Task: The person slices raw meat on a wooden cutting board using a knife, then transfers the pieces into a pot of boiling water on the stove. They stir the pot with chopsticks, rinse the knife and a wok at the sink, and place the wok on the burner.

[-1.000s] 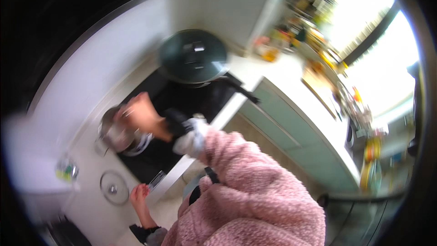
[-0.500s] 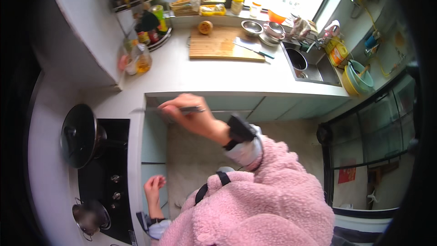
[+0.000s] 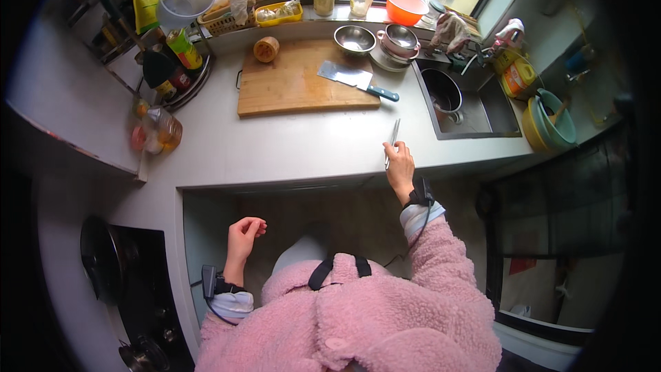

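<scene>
My right hand [image 3: 401,169] is closed around a pair of thin metal chopsticks [image 3: 394,139], whose tips point away over the front of the white counter. Left of the sink, the hand is just below the cleaver [image 3: 346,74], which lies on the cutting board [image 3: 275,89] with its dark handle past the board's edge. My left hand [image 3: 244,240] hangs in front of the counter, its fingers curled together and nothing visible in them. Near the board's back left stands a cut piece of squash [image 3: 266,49]; a steel bowl [image 3: 354,40] sits at its back right corner.
At right the sink [image 3: 485,107] holds a dark pot [image 3: 441,89]. Stacked basins [image 3: 561,124] stand beyond it. Stacked bowls [image 3: 399,41] are by the board. Bottles [image 3: 162,127] crowd the left corner. A lidded pan [image 3: 103,258] is on the cooktop [image 3: 155,282].
My right hand has swung right, from near the stove corner to the counter by the sink, carrying the chopsticks. My left hand has risen a little. The view has shifted toward the counter.
</scene>
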Motion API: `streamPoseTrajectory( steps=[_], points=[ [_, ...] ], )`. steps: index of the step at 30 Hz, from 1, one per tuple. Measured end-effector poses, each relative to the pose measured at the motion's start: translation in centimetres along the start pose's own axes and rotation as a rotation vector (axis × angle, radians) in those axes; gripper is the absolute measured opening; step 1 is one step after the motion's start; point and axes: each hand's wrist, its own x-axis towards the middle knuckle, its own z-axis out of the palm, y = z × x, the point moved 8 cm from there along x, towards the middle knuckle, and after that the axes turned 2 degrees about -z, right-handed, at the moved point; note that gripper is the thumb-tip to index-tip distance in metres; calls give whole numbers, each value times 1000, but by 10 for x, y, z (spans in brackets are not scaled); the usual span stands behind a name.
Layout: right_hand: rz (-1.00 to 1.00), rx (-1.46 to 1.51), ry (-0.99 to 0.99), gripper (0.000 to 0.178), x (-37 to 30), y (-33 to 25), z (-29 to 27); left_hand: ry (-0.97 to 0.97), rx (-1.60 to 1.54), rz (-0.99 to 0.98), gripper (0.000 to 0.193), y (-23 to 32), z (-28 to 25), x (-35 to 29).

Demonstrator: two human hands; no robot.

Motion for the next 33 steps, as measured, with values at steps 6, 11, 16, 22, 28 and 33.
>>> streamPoseTrajectory(
  steps=[6, 11, 16, 22, 28, 33],
  points=[
    [25, -205, -76, 31, 60, 41, 69, -29, -81, -93, 18, 36, 19, 113],
    [9, -147, -169, 32, 90, 60, 98, -111, -339, -49, 27, 85, 45, 181],
    [-19, -153, -70, 33, 112, 70, 98, -173, -175, -65, 28, 118, 97, 215],
    [15, 143, -71, 41, 114, 124, 53, -430, -57, -77, 26, 147, 236, 240],
    [160, 103, 47, 30, 159, 342, -38, -789, 36, 130, 25, 208, 489, 269],
    [198, 327, 103, 36, 249, 554, -49, -772, -104, 168, 28, 233, 727, 311]
  ],
)
